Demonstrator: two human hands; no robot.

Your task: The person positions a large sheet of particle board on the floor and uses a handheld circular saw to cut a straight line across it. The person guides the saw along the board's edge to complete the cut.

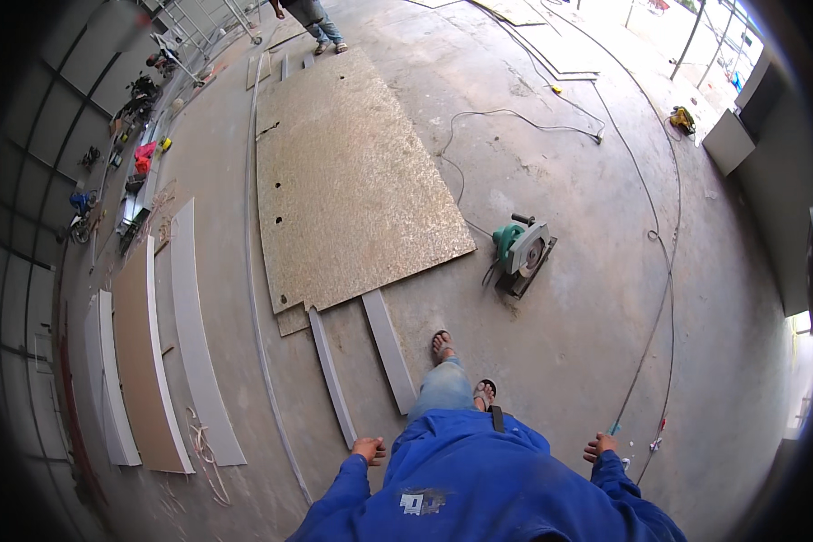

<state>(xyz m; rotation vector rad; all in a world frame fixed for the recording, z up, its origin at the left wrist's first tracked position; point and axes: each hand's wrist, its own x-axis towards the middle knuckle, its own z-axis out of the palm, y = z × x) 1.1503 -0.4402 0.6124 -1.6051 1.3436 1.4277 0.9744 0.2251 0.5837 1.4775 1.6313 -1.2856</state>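
My left hand (368, 450) hangs low at my side with its fingers loosely bent and apart, and nothing shows in it. In the picture it lies beside the near end of a narrow grey strip (332, 379). My right hand (599, 447) hangs on the other side, fingers parted and no object visible in them; a dark cable with a teal part (615, 427) appears just beyond it. Ahead of my feet lies a large speckled tan board (352, 181) with a few dark holes along its left edge. A green and grey circular saw (524, 253) rests on the floor right of the board.
Another grey strip (388, 352) runs under the board. Long panels (149, 361) lie at left by a tangle of pale cord (205, 452). Cables (664, 298) trail across the concrete at right. A yellow tool (682, 120) sits far right. Another person (319, 23) stands beyond the board.
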